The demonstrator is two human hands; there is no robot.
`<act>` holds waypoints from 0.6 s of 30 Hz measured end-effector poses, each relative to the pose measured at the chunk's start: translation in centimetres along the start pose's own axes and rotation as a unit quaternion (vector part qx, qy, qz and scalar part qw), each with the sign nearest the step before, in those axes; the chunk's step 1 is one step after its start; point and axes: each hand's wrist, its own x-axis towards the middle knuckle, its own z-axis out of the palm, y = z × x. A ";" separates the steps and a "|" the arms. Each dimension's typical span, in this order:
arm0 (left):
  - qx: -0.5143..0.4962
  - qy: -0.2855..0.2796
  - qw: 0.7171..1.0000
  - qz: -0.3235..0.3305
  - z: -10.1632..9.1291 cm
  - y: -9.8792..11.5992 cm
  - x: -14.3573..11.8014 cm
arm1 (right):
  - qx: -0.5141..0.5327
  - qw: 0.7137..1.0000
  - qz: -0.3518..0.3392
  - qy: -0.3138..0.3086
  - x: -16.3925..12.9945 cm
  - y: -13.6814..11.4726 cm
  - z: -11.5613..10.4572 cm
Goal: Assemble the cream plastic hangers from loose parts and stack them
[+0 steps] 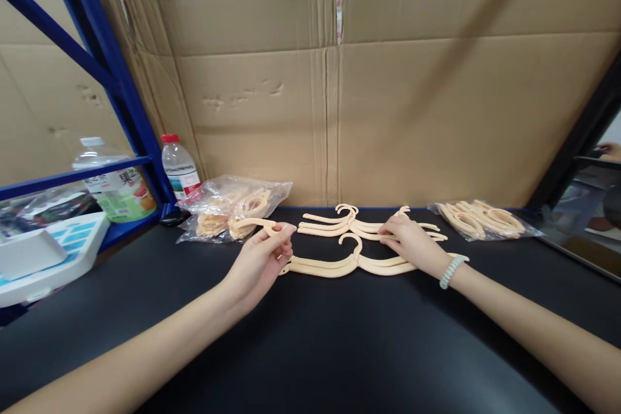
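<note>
- Hangers (339,265) are lying on the black table (310,349), right in front of the person. They are thin, curved, smooth plastic in a pale peach colour, each with a small hook on top.
- The cardboard wall (412,110) is standing behind the table. It is brown, flat and a bit dented.
- The black table is looking smooth and a little shiny.
- Two see-through crinkly bags are sitting at the back: the left bag (233,207) and the right bag (485,220) are both holding more peach hangers, so it looks like plenty are waiting to come out.
- A few hangers (359,226) are lying loose in rows already.
- The left hand (259,262) is pinching the end of one hanger (255,224) between thumb and curled fingers.
- The right hand (412,246) is resting flat on the hangers, fingers spread and gripping nothing.
- A water bottle (180,168) with a red cap is standing by the left bag.
</note>
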 end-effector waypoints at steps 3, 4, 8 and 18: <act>0.005 -0.010 1.000 -0.018 0.0 -0.2 -0.1 | 0.006 1.000 -0.002 0.006 0.1 -0.2 -0.2; 0.006 -0.012 1.000 -0.016 0.0 -0.2 -0.1 | 0.016 1.000 -0.003 0.010 0.1 -0.3 -0.3; 0.005 -0.013 1.000 -0.004 -0.1 0.1 0.1 | 0.063 0.997 0.009 0.039 0.1 -0.7 -1.3; 0.013 -0.054 0.998 0.012 -0.4 0.5 0.2 | 0.142 0.985 -0.004 0.098 -0.6 -2.0 -5.2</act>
